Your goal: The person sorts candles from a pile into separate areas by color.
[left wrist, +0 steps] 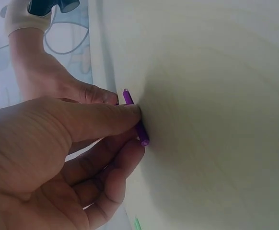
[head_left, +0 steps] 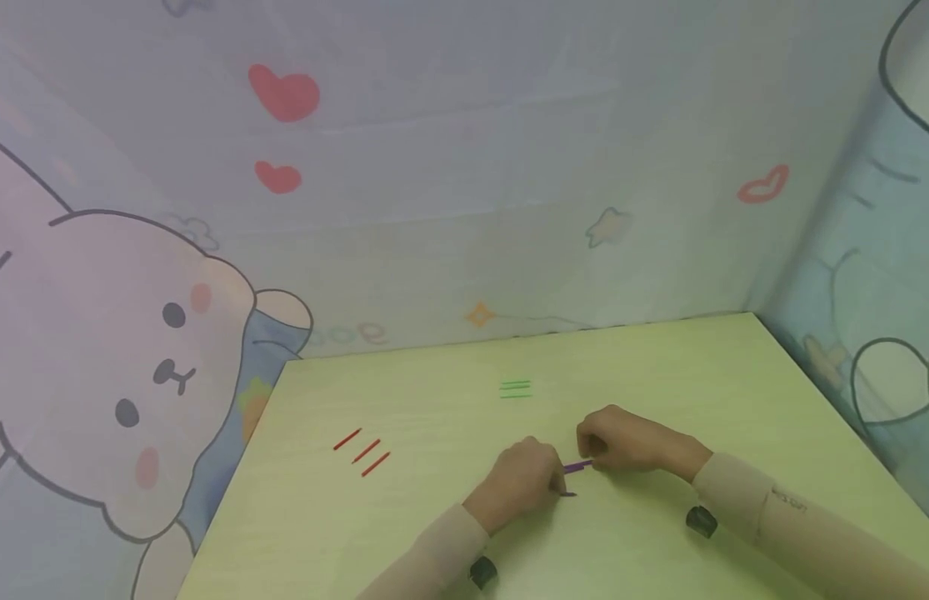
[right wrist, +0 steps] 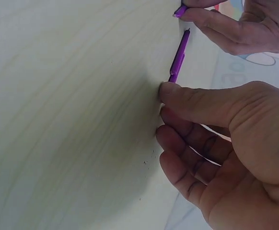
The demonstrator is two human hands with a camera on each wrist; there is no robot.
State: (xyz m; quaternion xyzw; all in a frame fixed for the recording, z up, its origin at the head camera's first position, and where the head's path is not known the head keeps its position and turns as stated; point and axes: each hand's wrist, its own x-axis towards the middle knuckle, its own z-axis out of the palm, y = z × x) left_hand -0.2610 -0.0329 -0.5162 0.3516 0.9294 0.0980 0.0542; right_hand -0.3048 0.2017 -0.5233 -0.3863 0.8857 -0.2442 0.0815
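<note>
Between thumb and fingers, my left hand (head_left: 520, 479) pinches a short purple stick (left wrist: 143, 134) close over the table. The stick's near end is round and flat in the left wrist view. To its right, my right hand (head_left: 621, 439) pinches the end of a purple stick (right wrist: 179, 55) with thumb and index finger, the other fingers loosely bent. Two purple sticks (head_left: 574, 468) appear to lie side by side there, partly overlapping, between the hands. Their right end is hidden by the right fingertips.
Three red sticks (head_left: 366, 451) lie slanted at the left of the pale yellow-green table (head_left: 434, 383). Farther back, three thin green sticks (head_left: 515, 387) lie in near-parallel rows. A printed cloth wall (head_left: 449, 167) rises behind the table's back edge. Dark wrist devices (head_left: 701, 522) sit under both forearms.
</note>
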